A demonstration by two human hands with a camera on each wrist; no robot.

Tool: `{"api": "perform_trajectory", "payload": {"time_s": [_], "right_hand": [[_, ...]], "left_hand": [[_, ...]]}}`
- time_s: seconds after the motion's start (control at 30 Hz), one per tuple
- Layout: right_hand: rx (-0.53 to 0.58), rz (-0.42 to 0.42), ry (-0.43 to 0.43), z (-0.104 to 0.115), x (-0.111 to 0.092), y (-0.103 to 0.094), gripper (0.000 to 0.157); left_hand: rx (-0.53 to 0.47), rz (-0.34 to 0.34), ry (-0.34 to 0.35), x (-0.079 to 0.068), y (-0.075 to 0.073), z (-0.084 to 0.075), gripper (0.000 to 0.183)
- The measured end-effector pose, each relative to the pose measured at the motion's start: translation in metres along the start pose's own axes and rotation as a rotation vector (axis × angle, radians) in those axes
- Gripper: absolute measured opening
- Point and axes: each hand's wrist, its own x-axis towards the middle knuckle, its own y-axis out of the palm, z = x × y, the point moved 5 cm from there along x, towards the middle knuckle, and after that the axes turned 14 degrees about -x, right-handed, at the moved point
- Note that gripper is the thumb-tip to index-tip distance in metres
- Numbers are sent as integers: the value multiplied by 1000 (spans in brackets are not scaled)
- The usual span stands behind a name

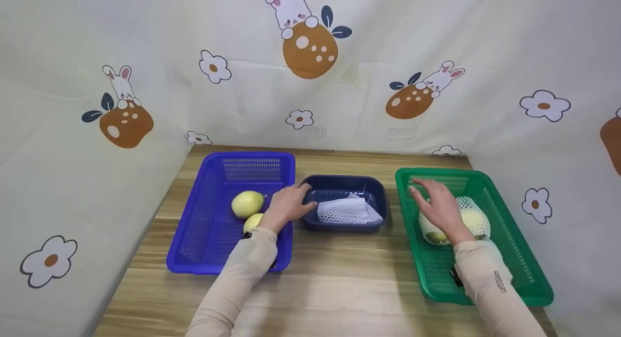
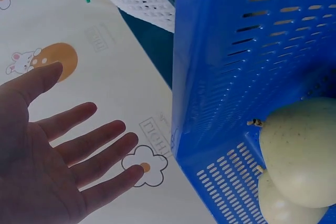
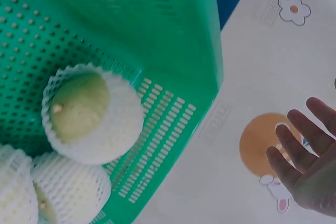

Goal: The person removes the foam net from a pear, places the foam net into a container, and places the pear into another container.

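Observation:
My left hand (image 1: 288, 204) hovers over the right rim of the blue basket (image 1: 206, 235), its fingers spread and holding nothing. Two bare yellow-green pears (image 1: 247, 204) lie in that basket, one partly covered by the left wrist in the head view. Above the green basket (image 1: 521, 264), my right hand (image 1: 440, 208) is loosely extended with nothing in it. Pears in white foam nets (image 3: 93, 114) sit below it; the right wrist view shows three. White foam net sleeves (image 1: 344, 211) lie inside the dark blue tray (image 1: 339, 183), near the left fingertips.
The tray stands between the two baskets on a wooden table (image 1: 339, 283). A pale cloth (image 1: 359, 99) printed with rabbits and flowers hangs behind and at both sides.

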Motion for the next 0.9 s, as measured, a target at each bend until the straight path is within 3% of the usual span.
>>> {"api": "perform_trajectory", "payload": {"time_s": [0.5, 0.9], "right_hand": [[-41, 51, 156, -59, -33, -30, 51], [-84, 224, 222, -103, -63, -25, 60]], "left_hand": [[3, 71, -44, 3, 7, 5, 50], [1, 153, -80, 1, 12, 12, 51]]}}
